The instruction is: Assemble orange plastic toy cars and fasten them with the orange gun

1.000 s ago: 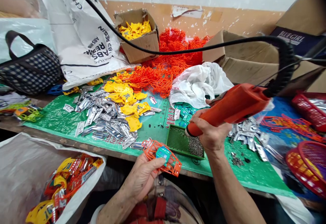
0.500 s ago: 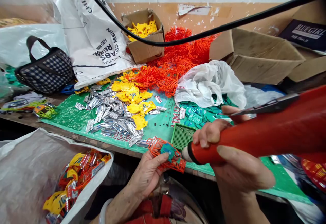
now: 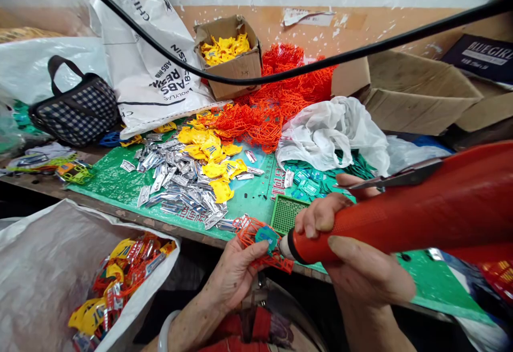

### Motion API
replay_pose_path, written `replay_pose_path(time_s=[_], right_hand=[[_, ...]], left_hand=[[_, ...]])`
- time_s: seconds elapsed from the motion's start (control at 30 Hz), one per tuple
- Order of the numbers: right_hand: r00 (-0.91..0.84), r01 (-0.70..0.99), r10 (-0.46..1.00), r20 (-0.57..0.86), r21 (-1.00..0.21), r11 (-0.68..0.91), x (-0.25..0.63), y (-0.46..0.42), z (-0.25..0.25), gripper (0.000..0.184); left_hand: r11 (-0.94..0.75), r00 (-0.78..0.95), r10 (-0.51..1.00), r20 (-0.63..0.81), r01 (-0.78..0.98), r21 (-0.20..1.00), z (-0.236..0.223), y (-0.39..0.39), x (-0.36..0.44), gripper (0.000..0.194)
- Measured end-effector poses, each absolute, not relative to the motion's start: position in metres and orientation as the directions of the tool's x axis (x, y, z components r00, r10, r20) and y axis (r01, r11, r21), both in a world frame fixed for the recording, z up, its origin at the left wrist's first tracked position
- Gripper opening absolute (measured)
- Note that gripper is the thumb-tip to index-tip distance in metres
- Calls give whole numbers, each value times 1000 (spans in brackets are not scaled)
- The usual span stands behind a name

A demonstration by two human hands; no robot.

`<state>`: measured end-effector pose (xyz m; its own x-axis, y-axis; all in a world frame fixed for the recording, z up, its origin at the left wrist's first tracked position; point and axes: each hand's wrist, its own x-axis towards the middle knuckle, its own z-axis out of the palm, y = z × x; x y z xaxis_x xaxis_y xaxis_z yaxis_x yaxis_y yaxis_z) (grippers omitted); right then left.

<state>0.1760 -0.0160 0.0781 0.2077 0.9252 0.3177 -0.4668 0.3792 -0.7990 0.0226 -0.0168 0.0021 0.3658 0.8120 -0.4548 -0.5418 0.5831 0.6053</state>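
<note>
My left hand (image 3: 238,266) is closed on an orange openwork plastic frame (image 3: 253,228), thumb pressing near a teal plastic piece (image 3: 267,236) set in it. In my right hand (image 3: 352,250) is a red power screwdriver (image 3: 401,213), fingers wrapped round its barrel and a lever along its top. Its pale nose meets the frame beside the teal piece; the bit's end is hidden. Just behind the tool's nose lies a green perforated tray (image 3: 287,214). Silver plates (image 3: 184,186) and yellow plastic parts (image 3: 212,151) are heaped further left on the green sheet.
An open white sack (image 3: 48,266) at lower left holds assembled pieces. Orange frames (image 3: 280,106) pile up behind, beside a box (image 3: 236,71) of yellow parts. Teal pieces (image 3: 312,181) lie under a white plastic bag (image 3: 328,133). A black cable (image 3: 248,80) hangs across the view.
The screwdriver and my right hand have moved left and slightly down, bringing the nose closer against the frame. My left hand keeps its grip. The view has shifted slightly.
</note>
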Motion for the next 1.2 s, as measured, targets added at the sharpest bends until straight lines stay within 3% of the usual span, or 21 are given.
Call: replay_pose_path(time_s=[0.6,0.93,1.07,1.2], right_hand=[[76,-356,921,383,-852,384,173,-25,74,43],[54,-410,931,361,-842,350,176,-31,74,44],[191,-351,919,346,-850,393,184,-12,75,53],[432,-79,828,356,-900,428,205,19,66,46]], left_hand=[[612,393,790,-470,-480,628,3,-19,22,28],[656,465,752,-467,-461,598,6,-18,18,29],[672,491,735,-468,-438,597,7,-21,12,30],[636,452,765,-460,-409,655,8,-22,-3,30]])
